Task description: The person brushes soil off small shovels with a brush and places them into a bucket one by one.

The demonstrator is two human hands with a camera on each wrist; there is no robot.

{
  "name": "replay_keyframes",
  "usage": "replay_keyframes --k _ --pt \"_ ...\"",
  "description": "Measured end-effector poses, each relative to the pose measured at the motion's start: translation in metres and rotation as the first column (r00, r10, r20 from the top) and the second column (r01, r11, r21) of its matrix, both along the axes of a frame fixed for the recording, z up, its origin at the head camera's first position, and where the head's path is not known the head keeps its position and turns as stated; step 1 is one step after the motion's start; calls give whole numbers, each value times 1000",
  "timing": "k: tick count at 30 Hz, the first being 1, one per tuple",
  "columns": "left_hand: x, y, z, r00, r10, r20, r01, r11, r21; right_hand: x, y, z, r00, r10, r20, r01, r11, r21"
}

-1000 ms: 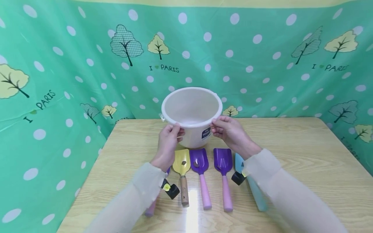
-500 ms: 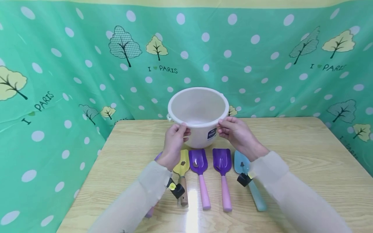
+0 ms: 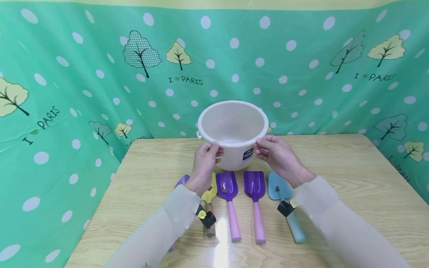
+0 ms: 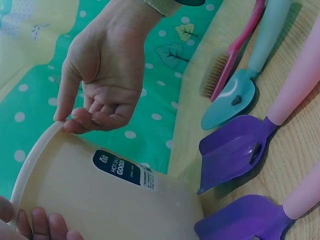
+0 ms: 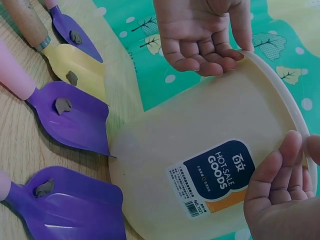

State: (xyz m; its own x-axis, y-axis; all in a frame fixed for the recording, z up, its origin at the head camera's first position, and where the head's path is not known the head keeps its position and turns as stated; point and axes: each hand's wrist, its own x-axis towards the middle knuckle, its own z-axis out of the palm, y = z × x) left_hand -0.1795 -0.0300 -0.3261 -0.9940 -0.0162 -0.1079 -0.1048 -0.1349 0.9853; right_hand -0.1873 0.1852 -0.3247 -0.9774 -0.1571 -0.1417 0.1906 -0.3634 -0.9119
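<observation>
A white plastic bucket (image 3: 231,154) with a dark label (image 5: 220,172) stands upright at the back of the table, its inside bare in the head view. At the near left of the rim, my left hand (image 3: 206,162) pinches it between thumb and fingers. My right hand (image 3: 278,156) pinches the same rim further right, beside the label. Below the bucket lie a yellow shovel (image 3: 210,193) with a wooden handle, two purple shovels (image 3: 226,184) with pink handles, and a light blue trowel (image 3: 279,186).
Another purple tool (image 5: 75,32) lies partly under my left arm. A pink-handled brush (image 4: 220,70) lies beyond the trowel, hidden by my right sleeve in the head view. Small dark lumps (image 5: 63,105) sit on the blades. A green dotted cloth (image 3: 214,56) hangs behind the wooden table (image 3: 352,178).
The bucket has shifted to the right, with both hands keeping their hold on its rim. More of the light blue trowel shows now. The shovels have stayed where they lay.
</observation>
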Motion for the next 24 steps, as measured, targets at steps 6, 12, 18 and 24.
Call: replay_keyframes --k 6,12,18,24 --pt "-1 3 -1 1000 6 -2 -6 1000 -3 2 3 1 1000 -4 7 4 1000 -7" --pt "-1 3 0 1000 0 -6 0 1000 -5 2 4 1 1000 -12 2 12 1000 -7" --pt "-1 0 -1 1000 -12 -3 11 1000 -15 3 3 1 1000 -4 -4 4 1000 -11" --pt "2 -12 -5 1000 -14 25 15 999 -46 4 7 -1 1000 15 -11 -15 999 34"
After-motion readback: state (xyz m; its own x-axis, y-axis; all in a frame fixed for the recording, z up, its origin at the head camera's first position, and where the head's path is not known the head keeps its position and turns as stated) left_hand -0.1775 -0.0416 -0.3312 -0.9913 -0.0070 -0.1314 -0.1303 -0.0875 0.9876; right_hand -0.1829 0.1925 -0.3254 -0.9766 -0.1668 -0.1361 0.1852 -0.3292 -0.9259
